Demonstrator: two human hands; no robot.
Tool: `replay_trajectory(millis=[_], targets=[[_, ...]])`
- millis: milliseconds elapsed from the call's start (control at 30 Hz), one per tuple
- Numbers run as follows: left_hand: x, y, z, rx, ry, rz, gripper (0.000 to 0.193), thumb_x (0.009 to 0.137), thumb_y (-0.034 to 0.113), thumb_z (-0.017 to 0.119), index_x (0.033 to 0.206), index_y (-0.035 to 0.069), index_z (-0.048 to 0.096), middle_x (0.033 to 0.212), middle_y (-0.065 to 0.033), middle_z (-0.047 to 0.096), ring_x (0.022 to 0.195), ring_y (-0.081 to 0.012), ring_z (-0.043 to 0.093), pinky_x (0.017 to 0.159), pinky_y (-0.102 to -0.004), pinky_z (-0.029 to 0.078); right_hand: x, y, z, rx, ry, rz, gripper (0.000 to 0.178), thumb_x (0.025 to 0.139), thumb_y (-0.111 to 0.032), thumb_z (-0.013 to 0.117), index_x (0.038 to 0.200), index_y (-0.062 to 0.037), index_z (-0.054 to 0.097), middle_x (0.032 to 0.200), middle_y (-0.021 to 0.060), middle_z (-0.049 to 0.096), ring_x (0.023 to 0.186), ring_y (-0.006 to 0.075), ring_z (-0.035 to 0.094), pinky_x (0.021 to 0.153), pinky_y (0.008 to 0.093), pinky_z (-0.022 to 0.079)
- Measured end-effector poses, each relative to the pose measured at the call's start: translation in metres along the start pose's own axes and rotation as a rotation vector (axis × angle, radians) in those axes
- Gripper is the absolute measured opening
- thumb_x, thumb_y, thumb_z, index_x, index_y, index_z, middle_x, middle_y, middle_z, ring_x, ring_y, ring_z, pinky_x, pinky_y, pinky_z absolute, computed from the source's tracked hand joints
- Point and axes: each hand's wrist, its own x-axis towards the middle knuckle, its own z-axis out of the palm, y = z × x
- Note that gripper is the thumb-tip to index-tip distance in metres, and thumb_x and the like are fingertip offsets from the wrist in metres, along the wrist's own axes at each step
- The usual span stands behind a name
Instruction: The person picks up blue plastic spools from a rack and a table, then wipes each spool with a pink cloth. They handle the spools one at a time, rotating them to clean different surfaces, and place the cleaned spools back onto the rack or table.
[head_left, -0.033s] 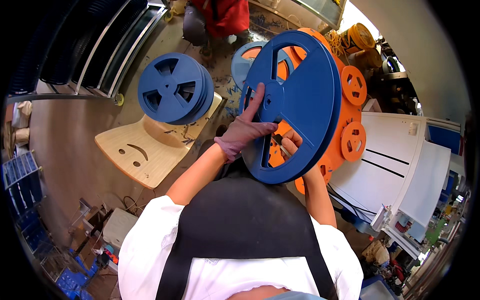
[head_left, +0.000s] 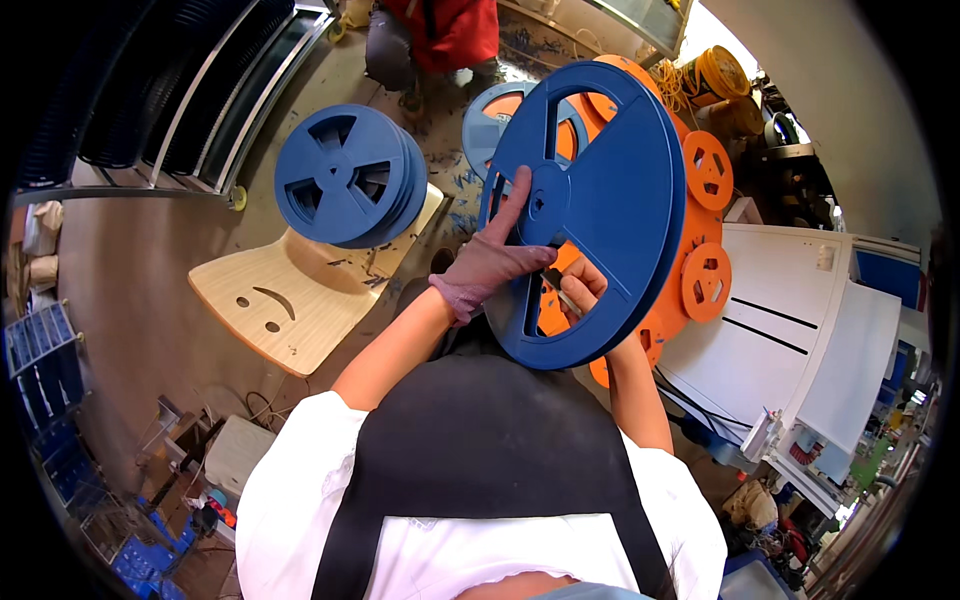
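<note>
A large blue plastic reel (head_left: 620,150) stands tilted upright in front of my apron. My left hand (head_left: 490,258), in a purple-grey glove, grips its hub side, with the index finger up along the hub and the thumb stretched to the right; the other fingers are hidden. Through the reel's lower window shows my bare right hand (head_left: 586,283), closed on a slim tool (head_left: 568,300) with a pale shaft and a dark end. The tool's tip is close to the window's edge by my left thumb; whether they touch, I cannot tell.
Blue reels (head_left: 345,175) lie stacked on a bent plywood chair seat (head_left: 290,290) at left. Orange reels (head_left: 707,172) and a paler blue one (head_left: 485,125) sit behind mine. A white cabinet (head_left: 750,300) is at right. A person in red (head_left: 455,35) is at the far side.
</note>
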Motion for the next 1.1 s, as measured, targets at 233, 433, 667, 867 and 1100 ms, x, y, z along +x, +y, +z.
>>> replay_trajectory(millis=[233, 433, 667, 867, 1100], targets=[[-0.012, 0.0, 0.001, 0.071, 0.002, 0.044, 0.097, 0.077, 0.015, 0.071, 0.153, 0.021, 0.011, 0.146, -0.0122, 0.034, 0.128, -0.0196, 0.037, 0.107, -0.0308, 0.03, -0.014, 0.011, 0.005, -0.042, -0.126, -0.026, 0.022, 0.093, -0.025, 0.06, 0.08, -0.0084, 0.052, 0.062, -0.0017, 0.051, 0.05, 0.0045, 0.045, 0.046, 0.0189, 0.036], [-0.017, 0.015, 0.002, -0.052, -0.018, -0.028, 0.095, 0.079, 0.009, 0.068, 0.153, 0.021, 0.01, 0.132, -0.0097, 0.047, 0.105, -0.0139, 0.053, 0.096, -0.0287, 0.041, -0.026, 0.02, 0.0, 0.07, 0.037, -0.026, 0.015, 0.084, -0.008, 0.066, 0.095, -0.002, 0.059, 0.077, -0.0006, 0.058, 0.073, 0.01, 0.058, 0.068, 0.0254, 0.049], [-0.019, 0.012, 0.0, -0.01, -0.044, 0.048, 0.098, 0.077, 0.01, 0.07, 0.153, 0.019, 0.01, 0.133, -0.0098, 0.046, 0.108, -0.014, 0.051, 0.097, -0.029, 0.041, -0.021, -0.011, 0.011, 0.014, -0.012, -0.038, 0.023, 0.085, -0.007, 0.066, 0.107, -0.0011, 0.06, 0.089, 0.0024, 0.059, 0.074, 0.0094, 0.059, 0.06, 0.0236, 0.051], [-0.042, 0.035, -0.009, -0.475, -0.135, -0.057, 0.059, 0.084, 0.027, 0.064, 0.132, 0.007, 0.038, 0.119, -0.0112, 0.052, 0.107, -0.0194, 0.053, 0.094, -0.0328, 0.044, -0.028, -0.01, -0.011, 0.213, 0.115, -0.112, 0.01, 0.093, -0.016, 0.057, 0.088, -0.0081, 0.052, 0.064, 0.0029, 0.055, 0.05, 0.0093, 0.051, 0.046, 0.0218, 0.04], [-0.065, 0.047, 0.0, -1.165, -0.365, -0.188, 0.054, 0.092, 0.045, 0.049, 0.134, 0.012, 0.042, 0.109, -0.017, 0.056, 0.087, -0.0241, 0.052, 0.082, -0.0329, 0.046, -0.004, -0.084, -0.008, -0.555, 0.409, -0.669, 0.006, 0.081, -0.003, 0.066, 0.083, -0.005, 0.061, 0.071, 0.0048, 0.058, 0.057, 0.0134, 0.055, 0.051, 0.0239, 0.043]])
